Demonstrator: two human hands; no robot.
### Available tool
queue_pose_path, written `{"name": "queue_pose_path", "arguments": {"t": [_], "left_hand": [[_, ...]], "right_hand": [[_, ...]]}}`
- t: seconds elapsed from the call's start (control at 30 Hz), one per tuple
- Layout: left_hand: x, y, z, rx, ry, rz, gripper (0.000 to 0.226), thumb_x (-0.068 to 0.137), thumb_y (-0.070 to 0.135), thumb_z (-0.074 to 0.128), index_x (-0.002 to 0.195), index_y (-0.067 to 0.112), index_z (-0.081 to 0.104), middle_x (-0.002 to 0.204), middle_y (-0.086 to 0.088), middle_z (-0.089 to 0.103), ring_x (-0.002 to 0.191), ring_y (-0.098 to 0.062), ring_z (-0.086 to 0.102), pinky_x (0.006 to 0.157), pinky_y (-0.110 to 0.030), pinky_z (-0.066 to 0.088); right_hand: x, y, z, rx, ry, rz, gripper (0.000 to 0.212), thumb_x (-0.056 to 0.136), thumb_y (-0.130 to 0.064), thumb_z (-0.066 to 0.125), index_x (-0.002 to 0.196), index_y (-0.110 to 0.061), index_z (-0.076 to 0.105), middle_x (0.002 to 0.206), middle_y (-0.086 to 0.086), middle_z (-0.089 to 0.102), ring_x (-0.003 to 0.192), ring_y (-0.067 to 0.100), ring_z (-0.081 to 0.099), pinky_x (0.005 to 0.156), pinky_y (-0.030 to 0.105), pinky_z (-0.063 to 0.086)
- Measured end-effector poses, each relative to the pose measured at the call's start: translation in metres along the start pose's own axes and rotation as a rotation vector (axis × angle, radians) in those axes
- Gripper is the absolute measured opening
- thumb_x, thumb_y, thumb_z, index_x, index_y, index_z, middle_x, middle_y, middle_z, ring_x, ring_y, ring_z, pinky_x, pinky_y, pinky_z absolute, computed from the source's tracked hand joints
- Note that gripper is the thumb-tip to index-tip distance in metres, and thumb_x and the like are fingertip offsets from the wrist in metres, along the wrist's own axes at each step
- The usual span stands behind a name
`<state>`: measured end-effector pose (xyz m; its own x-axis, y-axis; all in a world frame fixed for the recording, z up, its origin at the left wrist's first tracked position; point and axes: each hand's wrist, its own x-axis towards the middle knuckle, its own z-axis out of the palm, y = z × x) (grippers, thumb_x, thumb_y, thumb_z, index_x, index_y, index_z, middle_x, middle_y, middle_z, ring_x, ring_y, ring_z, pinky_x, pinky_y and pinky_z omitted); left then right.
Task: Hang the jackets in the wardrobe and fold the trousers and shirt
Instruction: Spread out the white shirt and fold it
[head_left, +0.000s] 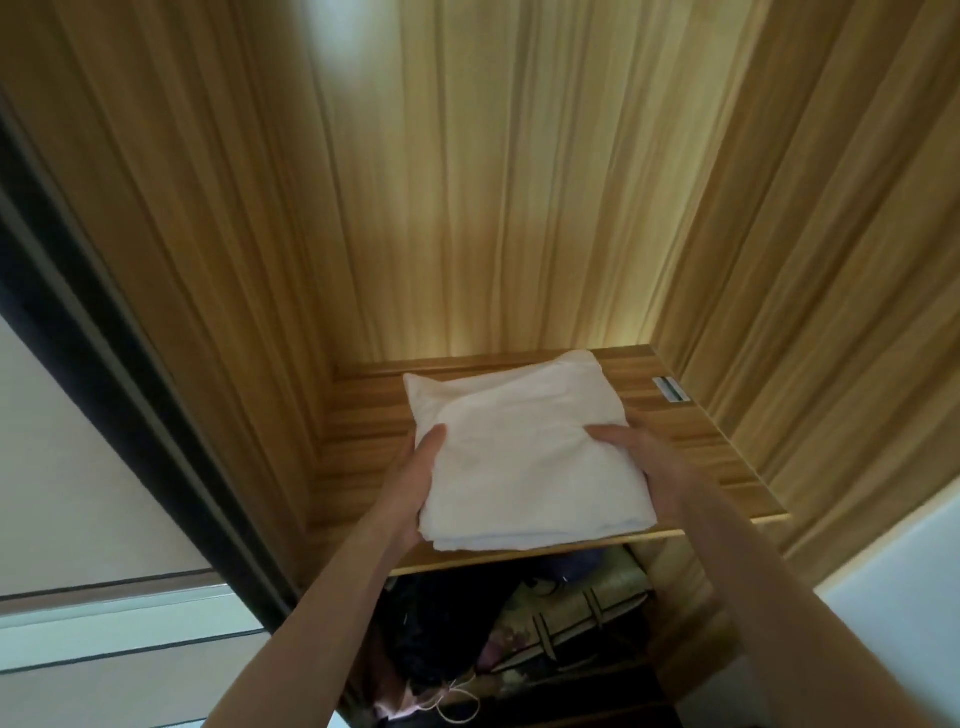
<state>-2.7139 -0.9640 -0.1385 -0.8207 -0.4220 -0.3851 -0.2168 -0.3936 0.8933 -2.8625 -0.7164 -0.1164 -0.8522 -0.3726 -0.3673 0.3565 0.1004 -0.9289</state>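
White folded shirt (519, 457) lying on wooden wardrobe shelf (691, 457), near edge overhanging its front, left hand (415, 483) and right hand (644, 462) each with closed grip on garment's sides, dark bundled clothes (441, 639) on lower shelf beneath.

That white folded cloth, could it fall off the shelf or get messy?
Maybe. The white folded cloth hangs a little past the front edge of the wooden shelf, so it could slide off if let go now. The left hand and right hand grip only its sides, so pushing it in might bunch the folds. If it dropped, it could land among the dark things stored below.
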Motion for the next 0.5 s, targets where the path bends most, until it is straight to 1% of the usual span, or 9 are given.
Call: {"name": "queue_pose_path", "arguments": {"t": [0.03, 0.13, 0.2, 0.23, 0.27, 0.33, 0.37, 0.43, 0.5], "left_hand": [[0.006, 0.001, 0.004, 0.009, 0.018, 0.012, 0.055, 0.097, 0.058, 0.063, 0.147, 0.036, 0.052, 0.122, 0.001, 0.075, 0.105, -0.022, 0.075, 0.078, -0.036, 0.063], [0.024, -0.003, 0.014, 0.005, 0.062, 0.013, 0.054, 0.099, 0.055, 0.062, 0.148, 0.037, 0.049, 0.126, 0.0, 0.072, 0.107, -0.023, 0.072, 0.079, -0.039, 0.064], [0.036, -0.01, 0.02, -0.012, 0.083, 0.029, 0.048, 0.102, 0.051, 0.06, 0.146, 0.036, 0.05, 0.122, 0.0, 0.073, 0.103, -0.022, 0.073, 0.067, -0.034, 0.064], [0.042, -0.013, 0.023, -0.02, 0.095, 0.042, 0.045, 0.104, 0.047, 0.058, 0.146, 0.034, 0.051, 0.12, 0.0, 0.073, 0.1, -0.021, 0.074, 0.061, -0.031, 0.063], [0.047, -0.017, 0.025, -0.031, 0.107, 0.052, 0.042, 0.105, 0.043, 0.057, 0.145, 0.033, 0.052, 0.118, 0.0, 0.074, 0.097, -0.02, 0.075, 0.059, -0.03, 0.062], [0.057, -0.024, 0.027, -0.056, 0.129, 0.057, 0.035, 0.107, 0.037, 0.055, 0.142, 0.032, 0.054, 0.118, -0.001, 0.074, 0.094, -0.019, 0.076, 0.059, -0.03, 0.062], [0.062, -0.026, 0.027, -0.061, 0.141, 0.054, 0.032, 0.108, 0.035, 0.055, 0.14, 0.032, 0.056, 0.118, -0.002, 0.074, 0.095, -0.021, 0.076, 0.06, -0.032, 0.062], [0.071, -0.028, 0.027, -0.031, 0.177, 0.068, 0.026, 0.107, 0.033, 0.057, 0.132, 0.026, 0.061, 0.117, -0.004, 0.074, 0.096, -0.023, 0.075, 0.06, -0.032, 0.061], [0.079, -0.029, 0.025, 0.067, 0.247, 0.126, 0.014, 0.105, 0.026, 0.06, 0.118, 0.022, 0.064, 0.115, -0.006, 0.073, 0.09, -0.018, 0.072, 0.058, -0.026, 0.058]], "right_hand": [[0.012, -0.001, -0.002, -0.011, 0.012, -0.01, 0.066, 0.072, -0.032, 0.092, 0.132, -0.037, 0.065, 0.125, 0.002, 0.071, 0.113, 0.035, 0.067, 0.095, 0.056, 0.056], [0.042, 0.002, -0.006, -0.046, 0.05, -0.032, 0.054, 0.069, -0.037, 0.093, 0.116, -0.043, 0.068, 0.119, -0.004, 0.07, 0.107, 0.027, 0.067, 0.077, 0.042, 0.055], [0.061, 0.009, -0.01, -0.082, 0.079, -0.06, 0.042, 0.07, -0.039, 0.092, 0.104, -0.045, 0.069, 0.115, -0.008, 0.069, 0.102, 0.022, 0.066, 0.073, 0.036, 0.052], [0.071, 0.014, -0.013, -0.11, 0.095, -0.071, 0.041, 0.071, -0.04, 0.091, 0.105, -0.044, 0.069, 0.117, -0.009, 0.068, 0.102, 0.019, 0.065, 0.075, 0.036, 0.052], [0.079, 0.018, -0.016, -0.143, 0.107, -0.079, 0.045, 0.073, -0.04, 0.09, 0.113, -0.043, 0.069, 0.12, -0.009, 0.066, 0.104, 0.018, 0.063, 0.081, 0.039, 0.052], [0.094, 0.026, -0.02, -0.198, 0.132, -0.082, 0.06, 0.078, -0.038, 0.087, 0.134, -0.036, 0.064, 0.128, -0.006, 0.061, 0.111, 0.02, 0.06, 0.098, 0.047, 0.05], [0.099, 0.029, -0.022, -0.214, 0.153, -0.089, 0.063, 0.08, -0.035, 0.086, 0.139, -0.032, 0.062, 0.129, -0.005, 0.06, 0.111, 0.02, 0.059, 0.102, 0.047, 0.049], [0.104, 0.033, -0.022, -0.26, 0.178, -0.132, 0.061, 0.085, -0.029, 0.083, 0.143, -0.026, 0.061, 0.125, -0.006, 0.06, 0.105, 0.016, 0.058, 0.097, 0.04, 0.045], [0.106, 0.035, -0.022, -0.382, 0.189, -0.194, 0.059, 0.09, -0.028, 0.078, 0.146, -0.022, 0.059, 0.127, -0.003, 0.062, 0.105, 0.015, 0.056, 0.094, 0.035, 0.043]]}}
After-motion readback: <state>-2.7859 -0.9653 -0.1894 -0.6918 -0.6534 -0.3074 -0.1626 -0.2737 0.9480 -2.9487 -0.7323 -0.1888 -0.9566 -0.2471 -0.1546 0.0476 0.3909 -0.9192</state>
